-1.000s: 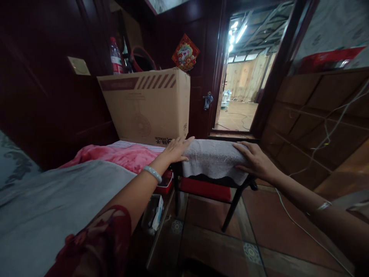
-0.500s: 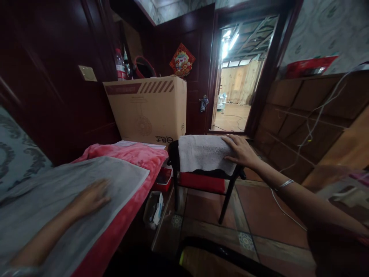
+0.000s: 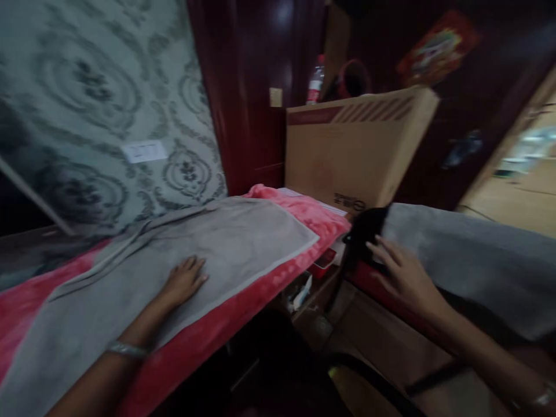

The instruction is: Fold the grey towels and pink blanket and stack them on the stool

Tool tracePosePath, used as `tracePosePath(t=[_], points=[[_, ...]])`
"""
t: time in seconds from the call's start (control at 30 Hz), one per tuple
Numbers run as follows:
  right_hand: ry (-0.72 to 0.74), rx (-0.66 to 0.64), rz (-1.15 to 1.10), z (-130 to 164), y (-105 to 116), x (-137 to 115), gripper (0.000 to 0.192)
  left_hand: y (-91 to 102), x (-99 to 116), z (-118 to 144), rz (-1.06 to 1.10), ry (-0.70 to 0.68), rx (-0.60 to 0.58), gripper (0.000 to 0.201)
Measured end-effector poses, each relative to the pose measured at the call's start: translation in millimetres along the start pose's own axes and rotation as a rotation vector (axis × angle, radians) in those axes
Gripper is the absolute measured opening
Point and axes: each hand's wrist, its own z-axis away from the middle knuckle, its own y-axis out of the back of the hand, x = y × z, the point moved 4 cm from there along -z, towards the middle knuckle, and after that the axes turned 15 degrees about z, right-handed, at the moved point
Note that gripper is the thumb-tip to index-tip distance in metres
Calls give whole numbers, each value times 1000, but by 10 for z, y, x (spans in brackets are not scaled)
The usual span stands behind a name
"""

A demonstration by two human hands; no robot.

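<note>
My left hand point(image 3: 185, 282) lies with spread fingers on a grey cloth point(image 3: 243, 243), which is laid over a pink blanket point(image 3: 208, 347). The cloth is mostly flat, with folds along its far left edge. To the right, my right hand point(image 3: 403, 275) is open, its fingers stretched out and slightly blurred, holding nothing. It is in front of the black chair point(image 3: 369, 229), near the left edge of a smaller grey towel point(image 3: 469, 249) draped over the chair's back. Whether it touches the chair is not clear.
A large cardboard box point(image 3: 343, 150) stands behind the blanket, with a bottle point(image 3: 316, 81) and a round red-rimmed object point(image 3: 354, 79) by its top. Patterned wallpaper point(image 3: 99, 104) bears a white label point(image 3: 145, 151). Small boxes point(image 3: 324, 263) sit below the blanket's edge.
The view has swung left. My right hand has come off the towel on the chair and moved to its left side. My left hand stays on the grey cloth.
</note>
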Motion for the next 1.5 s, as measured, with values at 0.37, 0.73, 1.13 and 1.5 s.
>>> tracePosePath(t=[0.37, 0.73, 1.13, 1.5], points=[[288, -133, -476, -1471, -1243, -2389, 63, 33, -303, 539, -282, 64, -117, 54], [228, -401, -224, -1393, -1764, -2650, 56, 339, -365, 1116, -274, 237, -183, 57], [223, -383, -248, -1348, -1855, -2639, 64, 1101, -777, 1991, -345, 549, 8, 48], [201, -294, -344, -1308, -1874, -2630, 67, 1619, -1100, 310, -360, 507, 164, 43]])
